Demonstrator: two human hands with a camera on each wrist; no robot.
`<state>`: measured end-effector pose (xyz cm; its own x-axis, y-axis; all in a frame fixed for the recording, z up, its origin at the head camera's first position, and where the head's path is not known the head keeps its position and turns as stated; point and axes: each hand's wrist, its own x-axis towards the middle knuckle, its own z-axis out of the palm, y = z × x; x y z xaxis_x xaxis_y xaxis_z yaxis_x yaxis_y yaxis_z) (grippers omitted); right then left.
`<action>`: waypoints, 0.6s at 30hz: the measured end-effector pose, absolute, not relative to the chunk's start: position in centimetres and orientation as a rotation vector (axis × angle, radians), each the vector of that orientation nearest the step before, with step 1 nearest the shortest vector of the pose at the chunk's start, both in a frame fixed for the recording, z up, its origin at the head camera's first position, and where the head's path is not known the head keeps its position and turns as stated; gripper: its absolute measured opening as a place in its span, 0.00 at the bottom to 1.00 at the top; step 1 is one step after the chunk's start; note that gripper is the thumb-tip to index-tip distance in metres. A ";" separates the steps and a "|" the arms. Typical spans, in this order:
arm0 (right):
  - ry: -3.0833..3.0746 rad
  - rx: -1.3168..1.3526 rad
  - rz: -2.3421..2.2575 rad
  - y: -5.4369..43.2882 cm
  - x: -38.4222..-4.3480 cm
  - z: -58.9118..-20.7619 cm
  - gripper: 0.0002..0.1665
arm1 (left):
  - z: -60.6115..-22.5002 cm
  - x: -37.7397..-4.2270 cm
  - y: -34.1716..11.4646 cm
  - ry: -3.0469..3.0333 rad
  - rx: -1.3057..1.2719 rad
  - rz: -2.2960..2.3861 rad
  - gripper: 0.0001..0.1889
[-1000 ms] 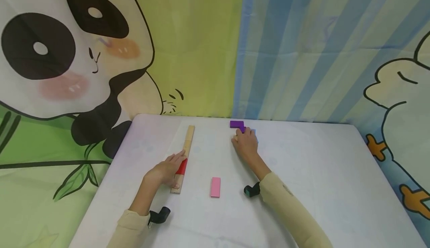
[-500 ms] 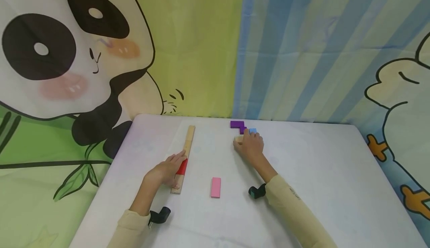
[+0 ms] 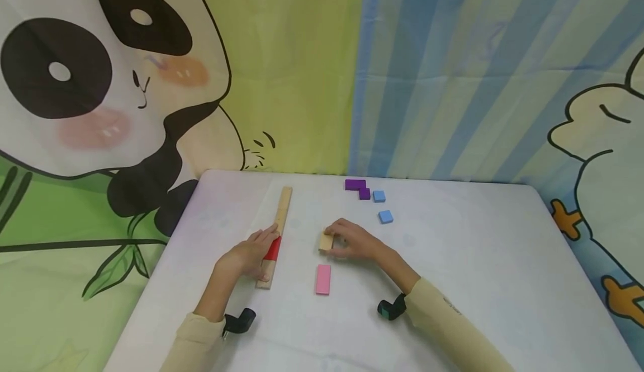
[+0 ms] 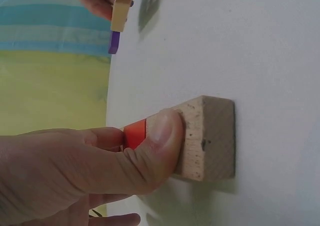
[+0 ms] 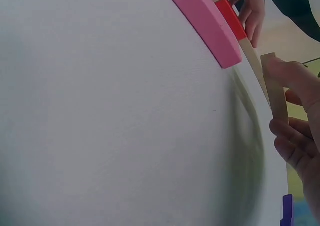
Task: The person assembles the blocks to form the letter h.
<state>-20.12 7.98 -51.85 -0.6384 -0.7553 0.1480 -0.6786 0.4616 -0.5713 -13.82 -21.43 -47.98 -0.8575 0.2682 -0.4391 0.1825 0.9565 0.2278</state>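
A long row of plain wooden blocks [image 3: 284, 201] with a red block [image 3: 272, 249] among them lies on the left part of the table. My left hand [image 3: 245, 257] rests on it. In the left wrist view, its thumb presses the wooden block [image 4: 192, 136] at the row's near end, and a fingertip touches near the red section. My right hand [image 3: 357, 242] pinches a small plain wooden block [image 3: 326, 241] between thumb and fingers. In the right wrist view this wooden block [image 5: 274, 88] is held up above the table, beyond a pink block [image 5: 212, 28].
The pink block [image 3: 323, 279] lies nearer me than my right hand. Toward the back edge are purple blocks [image 3: 355, 184] in a stepped shape and two small blue blocks, one [image 3: 379, 196] behind the other [image 3: 386, 216]. A printed curtain [image 3: 282, 81] hangs behind the white table [image 3: 478, 249].
My right hand has come left and toward me from the blue and purple blocks, carrying the wooden block. Both blue blocks now show. The left hand has stayed in place.
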 end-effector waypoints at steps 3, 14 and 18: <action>2.522 -1.295 -0.894 8.1 -19.4 -52.0 0.24 | -48.0 -13.9 -21.5 2.622 0.317 0.247 0.55; 2.514 -1.311 -0.833 8.2 -18.5 -52.4 0.25 | -48.2 -13.9 -21.5 2.626 0.313 0.236 0.56; 2.529 -1.296 -0.795 8.2 -18.4 -52.4 0.25 | -48.2 -14.0 -21.5 2.633 0.318 0.240 0.56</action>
<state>-18.42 8.23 -52.41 -0.5995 -0.7971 0.0719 -0.6949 0.4738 -0.5409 -13.97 -21.49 -48.16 -0.8610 0.2642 -0.4346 0.1812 0.9577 0.2234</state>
